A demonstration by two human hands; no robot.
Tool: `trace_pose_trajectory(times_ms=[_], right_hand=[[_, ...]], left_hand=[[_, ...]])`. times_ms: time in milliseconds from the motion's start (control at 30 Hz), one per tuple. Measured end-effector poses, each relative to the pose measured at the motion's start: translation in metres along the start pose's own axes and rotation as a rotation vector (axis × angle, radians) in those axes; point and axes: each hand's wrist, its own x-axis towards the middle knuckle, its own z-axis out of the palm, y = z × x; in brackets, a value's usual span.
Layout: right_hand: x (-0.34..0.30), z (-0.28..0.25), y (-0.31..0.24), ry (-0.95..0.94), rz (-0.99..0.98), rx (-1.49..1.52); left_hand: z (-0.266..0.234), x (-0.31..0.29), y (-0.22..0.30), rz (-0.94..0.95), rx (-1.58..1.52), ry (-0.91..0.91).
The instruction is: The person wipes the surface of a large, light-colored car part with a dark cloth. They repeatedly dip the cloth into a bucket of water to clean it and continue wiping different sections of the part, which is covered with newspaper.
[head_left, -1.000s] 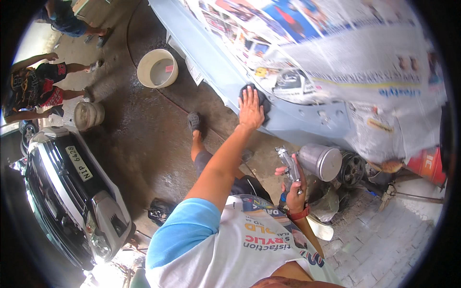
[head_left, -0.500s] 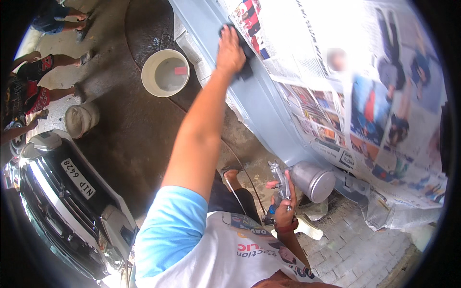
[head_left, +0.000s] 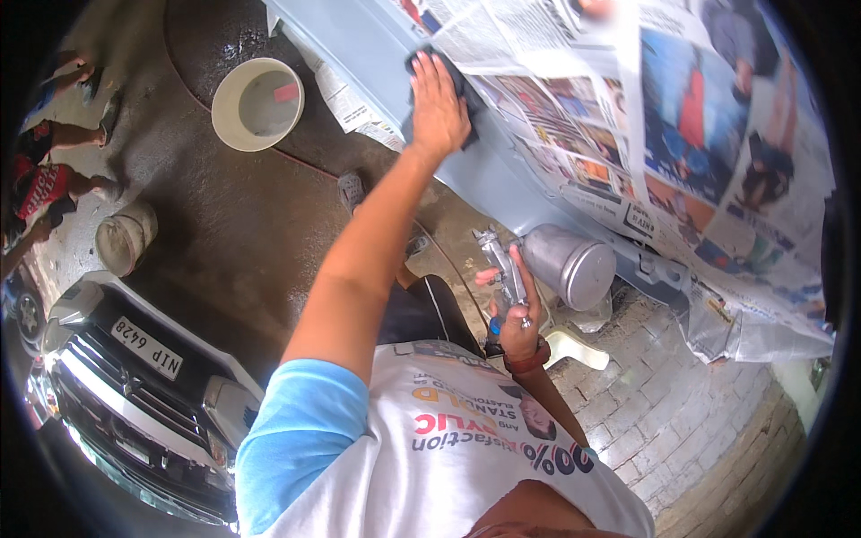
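Note:
My left hand (head_left: pixel 439 112) lies over a dark cloth (head_left: pixel 474 121), its fingers stretched along it, pressing it against a blue-grey painted vehicle panel (head_left: pixel 359 45). Parts of the cloth stick out on both sides of the hand; the rest is hidden under the palm. Lower and to the right, my right hand (head_left: pixel 520 327) is closed round the handle of a metal spray gun (head_left: pixel 507 264). The gun's silver paint cup (head_left: pixel 574 269) sits on its right side, close to the panel's lower end. A red-brown band circles the right wrist.
Newspaper sheets (head_left: pixel 592 117) mask the surface beside the panel. A cream bucket (head_left: pixel 258 106) with cloudy liquid and a pink piece stands on wet floor. A hose (head_left: pixel 314 168) crosses the floor. At left are a dirty bucket (head_left: pixel 126 238), a parked car (head_left: pixel 143 386) and people's legs (head_left: pixel 67 179).
My left hand has slid the dark cloth along the panel toward its lower right end. The view has shifted too. My right hand still holds the spray gun.

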Motion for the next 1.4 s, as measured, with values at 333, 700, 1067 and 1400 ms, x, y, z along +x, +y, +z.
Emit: trace_pose_trajectory(times_ms=[333, 700, 1067, 1400], right_hand=[[-0.075, -0.087, 0.048, 0.086, -0.008, -0.036], [-0.131, -0.143, 0.082, 0.226, -0.033, -0.013], [-0.062, -0.047, 0.027, 0.07, -0.035, -0.057], [0.042, 0.111, -0.06, 0.055, 0.098, -0.079]], left_hand=[[0.101, -0.153, 0.155, -0.134, -0.079, -0.303], [0.081, -0.201, 0.132, 0.003, 0.058, -0.23], [-0.045, 0.027, -0.049, -0.508, 0.248, -0.057], [-0.176, 0.229, -0.22, -0.407, 0.247, 0.015]])
